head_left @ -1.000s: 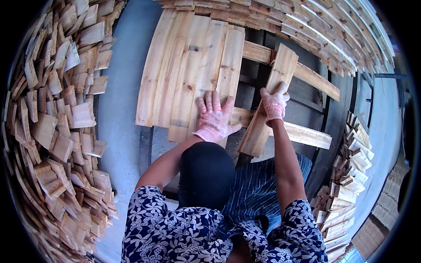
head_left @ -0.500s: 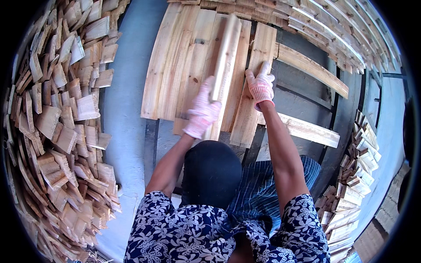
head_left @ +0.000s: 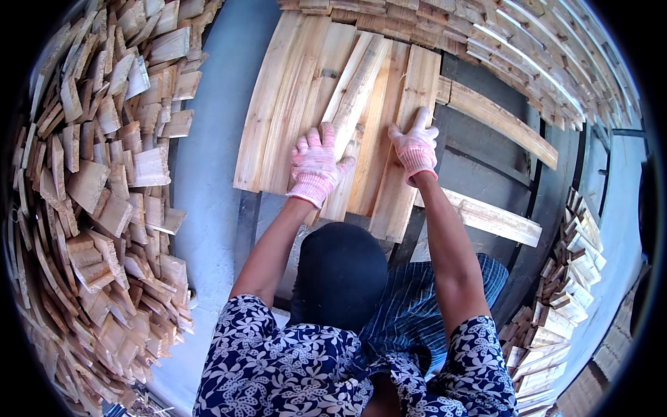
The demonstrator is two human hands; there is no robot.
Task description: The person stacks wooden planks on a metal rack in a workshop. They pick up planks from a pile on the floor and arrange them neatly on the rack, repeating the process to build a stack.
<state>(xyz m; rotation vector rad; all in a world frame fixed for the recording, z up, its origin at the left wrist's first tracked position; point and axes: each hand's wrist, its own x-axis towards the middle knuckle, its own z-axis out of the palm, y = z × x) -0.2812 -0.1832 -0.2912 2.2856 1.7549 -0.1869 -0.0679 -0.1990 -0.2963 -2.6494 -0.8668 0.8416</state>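
Observation:
My left hand point(head_left: 319, 163), in a pink-and-white knitted glove, lies over the lower part of a narrow slat point(head_left: 358, 90) with its fingers spread. That slat slants on top of a row of wooden boards point(head_left: 292, 90) laid side by side. In a matching glove, my right hand point(head_left: 417, 146) rests on the rightmost board point(head_left: 420, 76) of the row. Its index finger points up along the wood and its thumb reaches the board's left side. The palms hide the wood beneath them.
Two crosswise planks point(head_left: 497, 215) point(head_left: 500, 121) extend right of the row over a dark frame. A tall pile of short wood pieces point(head_left: 104, 208) fills the left side. More stacked boards point(head_left: 486, 35) stand at the far side, and another stack point(head_left: 556, 313) at right.
The narrow slat, raised and blurred in my left hand before, now lies slanted on the boards. My left hand has flattened with fingers spread. My right hand stays on the rightmost board.

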